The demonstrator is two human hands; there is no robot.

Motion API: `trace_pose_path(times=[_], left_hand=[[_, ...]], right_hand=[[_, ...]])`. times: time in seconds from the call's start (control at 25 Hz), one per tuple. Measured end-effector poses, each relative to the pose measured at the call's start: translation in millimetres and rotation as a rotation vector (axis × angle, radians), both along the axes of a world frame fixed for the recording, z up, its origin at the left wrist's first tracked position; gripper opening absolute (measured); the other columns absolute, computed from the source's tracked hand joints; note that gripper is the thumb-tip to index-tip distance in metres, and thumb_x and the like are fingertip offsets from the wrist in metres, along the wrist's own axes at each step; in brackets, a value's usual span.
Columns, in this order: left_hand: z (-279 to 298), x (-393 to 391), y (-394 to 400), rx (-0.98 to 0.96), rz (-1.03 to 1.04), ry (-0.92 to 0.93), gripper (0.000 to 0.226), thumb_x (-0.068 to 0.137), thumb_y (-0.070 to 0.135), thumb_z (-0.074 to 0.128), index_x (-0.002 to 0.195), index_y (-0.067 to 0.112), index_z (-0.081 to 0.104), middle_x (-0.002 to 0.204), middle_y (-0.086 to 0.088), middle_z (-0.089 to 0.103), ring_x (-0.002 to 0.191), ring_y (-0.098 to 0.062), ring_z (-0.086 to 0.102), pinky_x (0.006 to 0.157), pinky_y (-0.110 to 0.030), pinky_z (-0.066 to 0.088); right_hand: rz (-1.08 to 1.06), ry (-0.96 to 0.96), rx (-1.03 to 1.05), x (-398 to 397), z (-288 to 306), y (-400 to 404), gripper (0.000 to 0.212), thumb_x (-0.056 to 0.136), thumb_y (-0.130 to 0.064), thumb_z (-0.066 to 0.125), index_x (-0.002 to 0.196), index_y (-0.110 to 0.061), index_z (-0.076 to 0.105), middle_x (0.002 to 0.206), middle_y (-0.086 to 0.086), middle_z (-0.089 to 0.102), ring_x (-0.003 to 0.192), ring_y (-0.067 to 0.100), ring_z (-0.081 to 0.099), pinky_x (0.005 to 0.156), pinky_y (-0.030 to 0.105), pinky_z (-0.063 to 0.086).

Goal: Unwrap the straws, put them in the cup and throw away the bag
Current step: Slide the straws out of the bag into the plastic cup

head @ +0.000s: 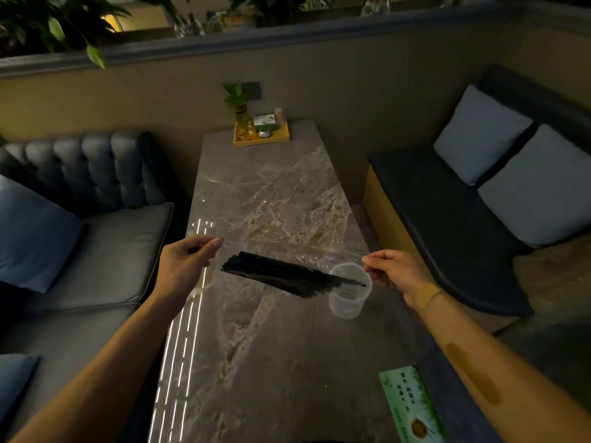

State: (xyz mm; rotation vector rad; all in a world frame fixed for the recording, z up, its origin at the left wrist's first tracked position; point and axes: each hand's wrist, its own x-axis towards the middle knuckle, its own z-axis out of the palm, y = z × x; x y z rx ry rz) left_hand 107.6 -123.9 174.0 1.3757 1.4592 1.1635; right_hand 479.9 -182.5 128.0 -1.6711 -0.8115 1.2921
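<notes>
A bundle of black straws (281, 274) hangs inside a clear plastic bag (287, 247) stretched above the marble table (271, 346). My left hand (188, 263) pinches the bag's left end and my right hand (396, 273) pinches its right end. The straws slope down to the right, and their tips reach over the rim of a clear plastic cup (350, 290) standing upright on the table beneath my right hand. The bag is hard to see against the tabletop.
A green printed card (412, 407) lies at the table's near right edge. A yellow tray (260, 135) with a small plant and a box sits at the far end. Sofas with cushions flank the table on both sides.
</notes>
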Motion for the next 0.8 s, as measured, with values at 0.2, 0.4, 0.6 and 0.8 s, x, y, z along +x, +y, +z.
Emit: trace_pose_path(times=[0.2,0.4,0.6,0.8], left_hand=[[15,13,11,0.029,-0.047,0.042,0.004,0.079,0.030,0.077,0.078,0.033,0.078,0.071,0.008,0.074,0.062,0.001,0.061,0.064,-0.025,0.052],[25,24,21,0.033,-0.093,0.085,0.006,0.078,0.032,0.077,0.077,0.037,0.078,0.065,0.014,0.072,0.063,0.004,0.060,0.064,-0.025,0.051],[37,37,29,0.037,-0.116,0.137,0.008,0.079,0.032,0.077,0.074,0.039,0.077,0.065,0.015,0.071,0.061,0.005,0.060,0.062,-0.023,0.050],[57,62,39,0.066,-0.150,0.195,0.013,0.080,0.032,0.075,0.069,0.039,0.076,0.061,0.015,0.070,0.059,0.004,0.060,0.061,-0.022,0.051]], right_hand=[[-0.034,0.044,-0.027,6,-8,1,0.006,0.085,-0.016,0.070,0.085,-0.010,0.071,0.077,0.007,0.070,0.066,0.016,0.060,0.058,0.027,0.046],[-0.051,0.071,-0.052,13,-14,1,0.004,0.084,-0.017,0.071,0.082,-0.014,0.072,0.074,0.003,0.071,0.061,0.013,0.061,0.056,0.026,0.043],[-0.075,0.116,-0.070,18,-20,-2,0.005,0.085,-0.017,0.070,0.081,-0.015,0.070,0.070,0.001,0.071,0.056,0.009,0.062,0.054,0.025,0.042],[-0.098,0.161,-0.097,21,-27,-2,0.004,0.085,-0.016,0.069,0.082,-0.015,0.070,0.064,-0.002,0.071,0.057,0.010,0.062,0.054,0.024,0.044]])
